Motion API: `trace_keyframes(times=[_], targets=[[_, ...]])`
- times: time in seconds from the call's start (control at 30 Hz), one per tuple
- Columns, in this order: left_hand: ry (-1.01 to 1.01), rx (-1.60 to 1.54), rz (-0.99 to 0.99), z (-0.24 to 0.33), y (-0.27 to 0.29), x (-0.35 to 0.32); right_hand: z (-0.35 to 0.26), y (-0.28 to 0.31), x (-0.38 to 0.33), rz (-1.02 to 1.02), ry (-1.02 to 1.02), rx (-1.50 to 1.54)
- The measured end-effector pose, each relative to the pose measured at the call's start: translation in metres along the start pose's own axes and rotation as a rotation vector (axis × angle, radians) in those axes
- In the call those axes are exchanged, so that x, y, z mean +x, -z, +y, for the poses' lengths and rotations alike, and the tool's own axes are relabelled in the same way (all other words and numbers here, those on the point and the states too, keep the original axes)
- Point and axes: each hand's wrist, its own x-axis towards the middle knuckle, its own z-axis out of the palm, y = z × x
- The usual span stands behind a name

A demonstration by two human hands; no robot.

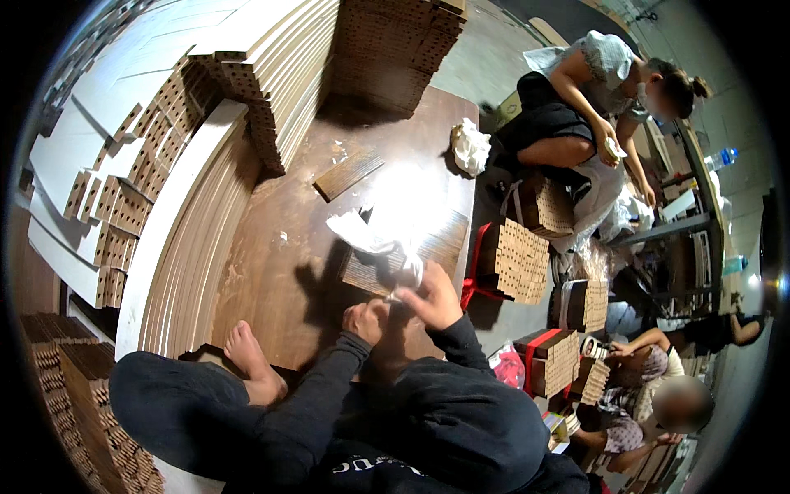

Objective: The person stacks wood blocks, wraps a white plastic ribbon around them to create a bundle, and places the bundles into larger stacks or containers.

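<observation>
**Seated on a brown board, both hands busy with a clear wrapper**

Dark-trousered knees fill the bottom of the view, at six o'clock, with a bare foot (251, 362) resting on the brown board (288, 247) at about seven. At nine o'clock, long pale strips (177, 222) lie stacked on edge, their ends showing rows of holes. Moving toward the centre, the left hand (366, 319) is curled shut, apparently pinching something small; what exactly it grips cannot be told. Just beside it, the right hand (429, 298) is closed on the lower end of a crinkled clear wrapper (370, 235), which rises toward twelve o'clock and lies over a flat wood-grain panel (407, 259). A second, narrower panel (347, 173) lies farther up the board. At three o'clock stand bundles of perforated blocks (517, 259) tied with red strap, and two other people sit beyond them, busy with their own pieces.

Glare on the plastic hides its edges, so a pull could tear it or drag the panel askew. The bare foot also sits close to the board's rough edge.
</observation>
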Motion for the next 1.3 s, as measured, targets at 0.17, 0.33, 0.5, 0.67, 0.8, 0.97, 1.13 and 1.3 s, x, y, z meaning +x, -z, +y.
trace_keyframes(times=[0.17,0.33,0.5,0.67,0.8,0.97,1.13,1.3], targets=[[0.036,0.029,0.137,0.017,0.006,0.007,-0.015,0.011,-0.002,-0.213,-0.01,-0.077],[0.044,0.094,0.059,0.021,0.011,0.006,-0.004,0.008,-0.011,-0.135,-0.075,0.127],[0.03,0.047,0.116,0.02,0.009,0.005,-0.007,0.009,-0.01,-0.162,-0.041,-0.052],[0.019,0.069,0.021,0.009,0.004,0.007,-0.009,-0.009,-0.007,-0.044,0.006,0.059],[0.074,-0.04,-0.019,0.018,0.007,0.004,-0.007,-0.011,-0.011,-0.077,-0.167,0.119],[0.195,-0.182,0.006,0.053,0.045,0.01,-0.013,-0.011,-0.004,-0.058,-0.182,0.257],[0.219,-0.394,-0.039,0.094,0.099,0.042,-0.012,-0.018,-0.004,-0.003,-0.294,0.575],[0.271,-0.311,-0.058,0.095,0.088,0.022,-0.011,-0.026,0.002,0.141,-0.268,0.372]])
